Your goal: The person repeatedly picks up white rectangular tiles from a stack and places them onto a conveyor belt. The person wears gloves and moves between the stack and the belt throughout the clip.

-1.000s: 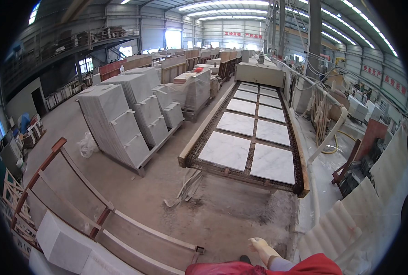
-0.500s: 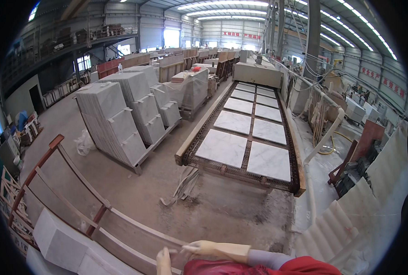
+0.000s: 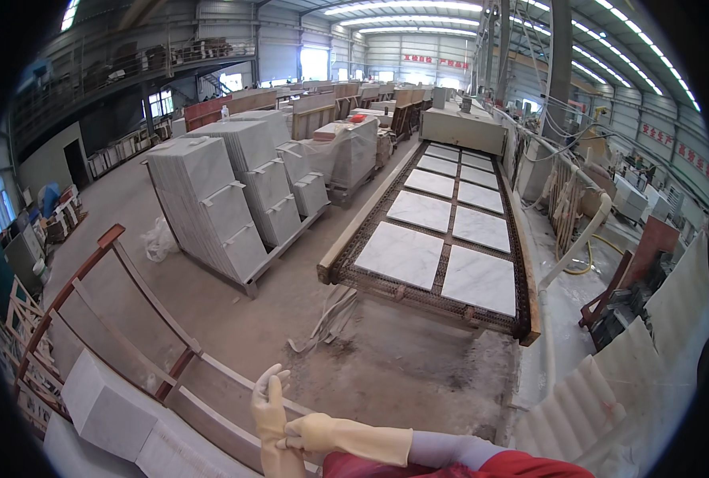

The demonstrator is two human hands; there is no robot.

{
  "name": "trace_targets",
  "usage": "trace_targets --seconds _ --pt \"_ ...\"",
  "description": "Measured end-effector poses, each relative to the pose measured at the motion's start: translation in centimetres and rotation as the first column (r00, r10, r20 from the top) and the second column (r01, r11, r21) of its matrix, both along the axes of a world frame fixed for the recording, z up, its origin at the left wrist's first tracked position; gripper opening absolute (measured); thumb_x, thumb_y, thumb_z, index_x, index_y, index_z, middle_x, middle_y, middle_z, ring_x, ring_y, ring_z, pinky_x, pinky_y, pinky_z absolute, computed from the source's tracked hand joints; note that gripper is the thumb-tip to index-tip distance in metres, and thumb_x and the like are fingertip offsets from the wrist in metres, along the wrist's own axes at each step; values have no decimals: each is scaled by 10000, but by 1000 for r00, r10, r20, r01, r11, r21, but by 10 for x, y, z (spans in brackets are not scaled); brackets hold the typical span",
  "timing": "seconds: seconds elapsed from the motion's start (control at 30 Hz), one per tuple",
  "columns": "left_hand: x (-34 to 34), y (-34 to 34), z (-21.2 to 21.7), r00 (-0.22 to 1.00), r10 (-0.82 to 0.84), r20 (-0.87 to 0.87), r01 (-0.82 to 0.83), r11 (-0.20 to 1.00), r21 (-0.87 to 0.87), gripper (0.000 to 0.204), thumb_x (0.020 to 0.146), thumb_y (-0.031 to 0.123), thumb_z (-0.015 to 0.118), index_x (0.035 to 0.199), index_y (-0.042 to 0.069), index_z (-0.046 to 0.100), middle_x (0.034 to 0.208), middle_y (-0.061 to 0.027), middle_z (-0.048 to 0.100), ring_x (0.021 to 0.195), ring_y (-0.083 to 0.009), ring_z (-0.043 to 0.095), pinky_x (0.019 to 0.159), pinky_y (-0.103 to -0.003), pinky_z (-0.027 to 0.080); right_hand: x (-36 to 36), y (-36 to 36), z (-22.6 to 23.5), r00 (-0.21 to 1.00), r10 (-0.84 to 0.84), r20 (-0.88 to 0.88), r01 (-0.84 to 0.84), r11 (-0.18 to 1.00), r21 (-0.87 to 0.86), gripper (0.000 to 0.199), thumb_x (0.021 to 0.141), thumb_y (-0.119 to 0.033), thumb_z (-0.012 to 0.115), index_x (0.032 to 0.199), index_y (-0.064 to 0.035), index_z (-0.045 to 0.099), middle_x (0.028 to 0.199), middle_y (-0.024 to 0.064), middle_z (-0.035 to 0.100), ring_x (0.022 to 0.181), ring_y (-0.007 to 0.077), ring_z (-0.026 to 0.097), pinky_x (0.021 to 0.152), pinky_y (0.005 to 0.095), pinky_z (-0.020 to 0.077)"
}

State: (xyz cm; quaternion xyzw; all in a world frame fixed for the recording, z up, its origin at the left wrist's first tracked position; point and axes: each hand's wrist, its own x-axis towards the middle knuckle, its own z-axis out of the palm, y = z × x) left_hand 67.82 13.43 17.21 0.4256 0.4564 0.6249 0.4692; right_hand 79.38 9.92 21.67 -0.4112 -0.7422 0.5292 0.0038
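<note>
The glove point(image 3: 268, 414) on the left hand point(image 3: 271, 422), pale yellow rubber, stands upright at the lower edge with its fingers spread open, holding nothing. The right hand point(image 3: 311, 436), gloved the same and coming across from a red sleeve point(image 3: 482, 466), is closed around the left glove near the wrist, pinching its rubber. Just beyond the hands stands a rust-red metal rack point(image 3: 123, 319) with white stone slabs point(image 3: 99, 406) leaning at its foot. Past it lies dusty concrete floor point(image 3: 386, 374). Farther off, a long conveyor point(image 3: 442, 255) carries white marble tiles point(image 3: 402, 253) in two rows, and stacks of wrapped slabs point(image 3: 211, 207) stand on pallets to the left.
</note>
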Motion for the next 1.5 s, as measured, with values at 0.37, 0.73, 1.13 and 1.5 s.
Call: trace_targets --seconds 0.37,0.73,1.13,1.5 --pt "19 -18 13 951 -186 248 202 979 -38 450 923 269 515 1279 5 435 1206 -168 545 1157 -250 489 982 -372 347 16 -15 -2 996 20 -83 -16 998 54 462 901 -488 476 779 -65 617 738 110 634 714 237 621 704 338 481" --pt "43 -46 30 807 -569 159 590 777 -220 445 926 387 503 968 -36 637 935 -113 674 891 -194 622 872 -308 445 75 53 25 635 -490 -597 747 586 314 263 917 -261 527 1057 -76 651 864 82 669 821 181 627 759 305 489" --pt "98 -70 -1 681 -645 -347 522 760 -388 550 899 482 517 733 -35 608 646 -125 596 609 -169 521 595 -339 436 71 56 -21 789 -433 -435 556 806 205 422 891 -344 537 1235 -101 536 1118 162 614 1012 269 599 890 353 441" --pt "102 -66 -15 519 -795 -315 631 605 -485 505 909 455 498 900 -33 631 832 -166 641 811 -188 600 737 -310 460 87 51 -98 800 -460 -386 472 879 -69 498 899 -383 531 1292 -81 489 1240 150 544 1182 248 487 981 318 375"
